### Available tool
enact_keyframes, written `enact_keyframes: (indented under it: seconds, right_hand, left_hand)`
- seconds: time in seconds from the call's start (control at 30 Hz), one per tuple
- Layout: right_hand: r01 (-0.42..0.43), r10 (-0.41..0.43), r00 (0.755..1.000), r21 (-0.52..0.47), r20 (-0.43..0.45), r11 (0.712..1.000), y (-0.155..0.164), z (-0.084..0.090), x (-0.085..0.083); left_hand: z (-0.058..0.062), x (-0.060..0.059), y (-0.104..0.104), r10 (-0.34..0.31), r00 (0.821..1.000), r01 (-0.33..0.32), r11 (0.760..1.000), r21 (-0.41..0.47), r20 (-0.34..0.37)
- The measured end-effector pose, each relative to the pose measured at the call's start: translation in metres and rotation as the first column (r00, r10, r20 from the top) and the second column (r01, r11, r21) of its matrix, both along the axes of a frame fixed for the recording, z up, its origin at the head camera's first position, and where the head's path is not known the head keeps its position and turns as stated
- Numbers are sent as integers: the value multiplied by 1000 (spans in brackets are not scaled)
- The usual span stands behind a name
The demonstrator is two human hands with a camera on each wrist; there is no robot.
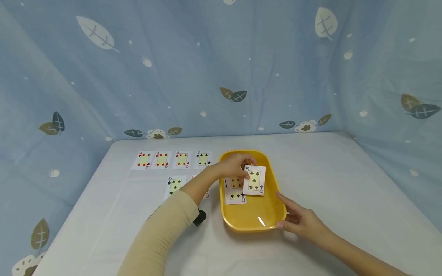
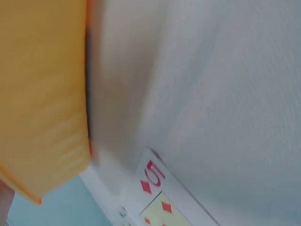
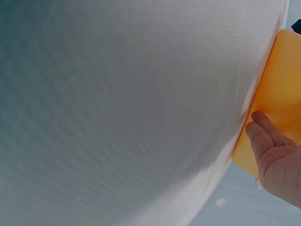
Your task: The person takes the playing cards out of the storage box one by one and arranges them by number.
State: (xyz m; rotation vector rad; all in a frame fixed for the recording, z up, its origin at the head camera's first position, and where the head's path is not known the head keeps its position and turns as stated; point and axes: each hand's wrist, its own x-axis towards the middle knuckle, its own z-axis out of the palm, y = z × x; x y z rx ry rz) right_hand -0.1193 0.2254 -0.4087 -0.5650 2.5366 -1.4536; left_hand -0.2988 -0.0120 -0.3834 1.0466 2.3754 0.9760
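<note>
In the head view my left hand [image 1: 236, 165] reaches over the yellow basin [image 1: 253, 220] and pinches a five of clubs [image 1: 254, 181] between thumb and fingers. Beneath it inside the basin lie loose cards, among them a six of spades [image 1: 236, 197] and a red diamond card [image 1: 236, 182]. My right hand [image 1: 304, 222] holds the basin's near right corner, thumb and index finger at the rim. The right wrist view shows fingers of that hand [image 3: 275, 155] against the basin's outer wall [image 3: 282, 80].
Left of the basin several fours lie in a row, ending with a black four [image 1: 203, 159]. In front are a five of spades [image 1: 175, 185] and a five of diamonds [image 2: 162, 200], partly behind my left arm. A small black object [image 1: 200, 217] sits by that wrist.
</note>
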Motion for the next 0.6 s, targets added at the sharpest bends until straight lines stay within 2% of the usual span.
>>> enact_keyframes:
  seconds: [0.1, 0.17, 0.33, 0.47, 0.6]
  right_hand:
    - [1, -1, 1000, -1, 9, 1000, 0, 1, 0]
    - [-3, 3, 1000, -7, 11, 1000, 0, 0, 0]
    - [-8, 7, 1000, -10, -7, 1000, -1, 0, -1]
    - [-8, 8, 1000, 0, -14, 1000, -1, 0, -1]
    - [-11, 11, 1000, 0, -10, 1000, -1, 0, -2]
  left_hand:
    - [5, -1, -5, 13, 999, -15, 999, 32, 49]
    - [7, -2, -8, 24, 999, -26, 999, 44, 47]
    - [12, -4, -15, 45, 994, -57, 990, 127, 99]
    - [17, -3, -21, 44, 981, -84, 975, 207, 191]
    - [22, -1, -28, 29, 971, -91, 964, 251, 239]
